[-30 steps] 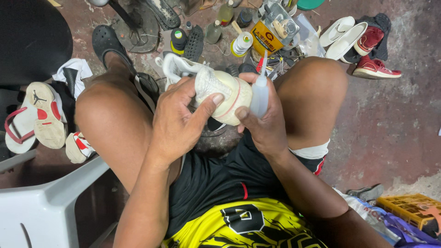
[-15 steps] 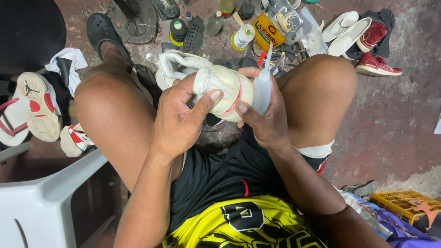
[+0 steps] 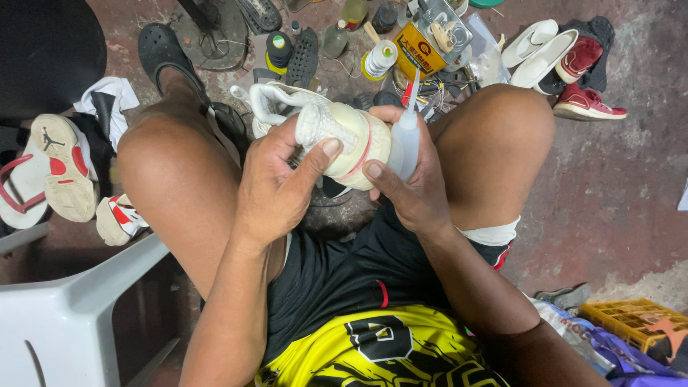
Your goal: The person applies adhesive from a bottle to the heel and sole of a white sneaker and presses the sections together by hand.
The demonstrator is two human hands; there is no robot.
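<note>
The cream sneaker (image 3: pixel 337 132) has a matt knitted cloth upper, finely ribbed, and a smoother rubbery sole edge with a thin red line. Beside it, the squeeze bottle (image 3: pixel 405 140) is translucent soft plastic with a dull sheen. To the near left, the chair (image 3: pixel 68 315) is smooth white moulded plastic, slightly glossy. The floor (image 3: pixel 623 186) to the right is rough, stained concrete, matt and reddish. Far off, the yellow can (image 3: pixel 418 51) looks like glossy printed metal. The jersey (image 3: pixel 373 347) is slick synthetic cloth, and the near-right yellow crate (image 3: pixel 631 319) hard plastic.

1 head camera looks steeply down (close) at lap
</note>
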